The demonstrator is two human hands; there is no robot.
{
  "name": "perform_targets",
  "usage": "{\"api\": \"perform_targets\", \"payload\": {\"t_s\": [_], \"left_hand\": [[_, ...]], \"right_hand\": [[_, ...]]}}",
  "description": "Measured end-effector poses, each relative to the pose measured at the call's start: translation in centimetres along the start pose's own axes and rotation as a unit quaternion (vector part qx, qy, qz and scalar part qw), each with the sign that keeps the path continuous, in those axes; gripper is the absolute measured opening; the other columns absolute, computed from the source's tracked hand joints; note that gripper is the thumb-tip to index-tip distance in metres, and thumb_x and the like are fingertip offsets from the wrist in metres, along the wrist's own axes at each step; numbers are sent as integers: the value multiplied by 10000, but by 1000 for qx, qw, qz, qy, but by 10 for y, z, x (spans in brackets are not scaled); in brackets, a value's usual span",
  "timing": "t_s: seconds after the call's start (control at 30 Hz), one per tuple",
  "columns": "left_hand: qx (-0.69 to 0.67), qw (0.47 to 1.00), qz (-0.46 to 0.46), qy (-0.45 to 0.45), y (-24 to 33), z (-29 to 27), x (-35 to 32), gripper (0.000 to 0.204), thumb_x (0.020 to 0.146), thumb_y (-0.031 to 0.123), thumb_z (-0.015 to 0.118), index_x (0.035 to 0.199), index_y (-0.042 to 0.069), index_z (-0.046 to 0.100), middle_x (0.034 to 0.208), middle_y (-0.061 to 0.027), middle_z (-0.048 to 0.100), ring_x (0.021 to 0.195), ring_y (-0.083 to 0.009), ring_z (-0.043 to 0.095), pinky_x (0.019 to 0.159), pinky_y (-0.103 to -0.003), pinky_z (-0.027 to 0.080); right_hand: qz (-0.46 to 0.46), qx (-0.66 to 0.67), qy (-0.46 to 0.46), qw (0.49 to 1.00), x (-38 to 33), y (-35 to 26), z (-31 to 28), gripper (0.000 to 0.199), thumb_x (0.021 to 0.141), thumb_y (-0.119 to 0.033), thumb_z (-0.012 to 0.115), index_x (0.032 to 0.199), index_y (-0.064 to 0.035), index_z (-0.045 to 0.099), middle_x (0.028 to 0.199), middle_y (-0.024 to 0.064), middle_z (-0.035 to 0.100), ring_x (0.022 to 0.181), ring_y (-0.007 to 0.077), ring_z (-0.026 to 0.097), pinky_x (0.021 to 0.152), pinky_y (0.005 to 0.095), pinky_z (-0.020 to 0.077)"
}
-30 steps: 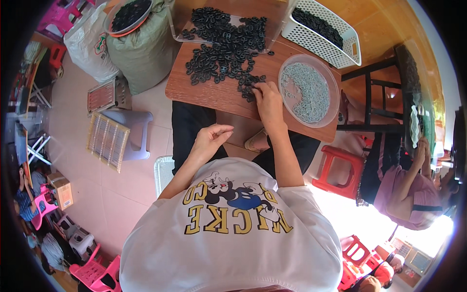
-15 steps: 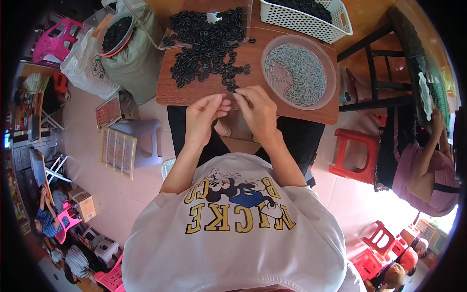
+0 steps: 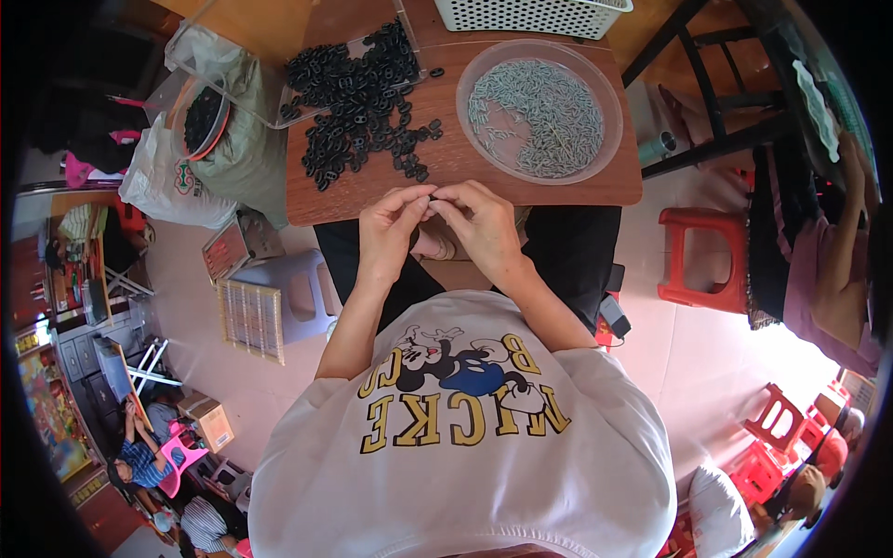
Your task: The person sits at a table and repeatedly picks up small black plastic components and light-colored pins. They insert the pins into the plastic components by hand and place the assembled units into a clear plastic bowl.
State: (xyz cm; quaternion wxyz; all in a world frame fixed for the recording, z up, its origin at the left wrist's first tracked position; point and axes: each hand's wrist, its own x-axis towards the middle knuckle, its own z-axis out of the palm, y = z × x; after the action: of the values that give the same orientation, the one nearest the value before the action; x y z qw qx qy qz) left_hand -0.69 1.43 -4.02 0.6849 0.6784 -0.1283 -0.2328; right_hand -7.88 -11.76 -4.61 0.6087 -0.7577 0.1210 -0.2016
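Note:
My left hand (image 3: 389, 229) and my right hand (image 3: 484, 226) meet fingertip to fingertip just off the near edge of the wooden table (image 3: 521, 192). Thumbs and forefingers of both pinch a small black piece, mostly hidden by the fingers. Ahead of them spreads a heap of small black oval pieces with holes (image 3: 355, 130), spilling out of a clear plastic box (image 3: 409, 30) lying on its side. To the right, a round clear tray (image 3: 609, 149) holds many small silvery screw-like parts (image 3: 558, 121).
A white perforated basket (image 3: 530, 17) stands at the table's far edge. Sacks (image 3: 244, 153) and a bowl of black pieces (image 3: 203, 121) are at left. Stools flank me, lilac (image 3: 302, 298) and red (image 3: 702, 256). Another person's arm (image 3: 842, 251) shows at far right.
My right hand has come back from the heap's near edge to my left hand, and their fingertips now meet around a small black piece. The whole view has shifted slightly.

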Motion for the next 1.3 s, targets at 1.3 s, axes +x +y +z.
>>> {"api": "perform_targets", "payload": {"t_s": [1.3], "left_hand": [[211,964,-18,-158,44,77,72,163,788,62,666,926,-24,655,856,-104,656,749,-156,635,678,-283,500]], "right_hand": [[76,204,177,960,-12,16,-80,129,810,-17,648,934,17,663,822,35,639,699,70,599,638,190,463]]}}
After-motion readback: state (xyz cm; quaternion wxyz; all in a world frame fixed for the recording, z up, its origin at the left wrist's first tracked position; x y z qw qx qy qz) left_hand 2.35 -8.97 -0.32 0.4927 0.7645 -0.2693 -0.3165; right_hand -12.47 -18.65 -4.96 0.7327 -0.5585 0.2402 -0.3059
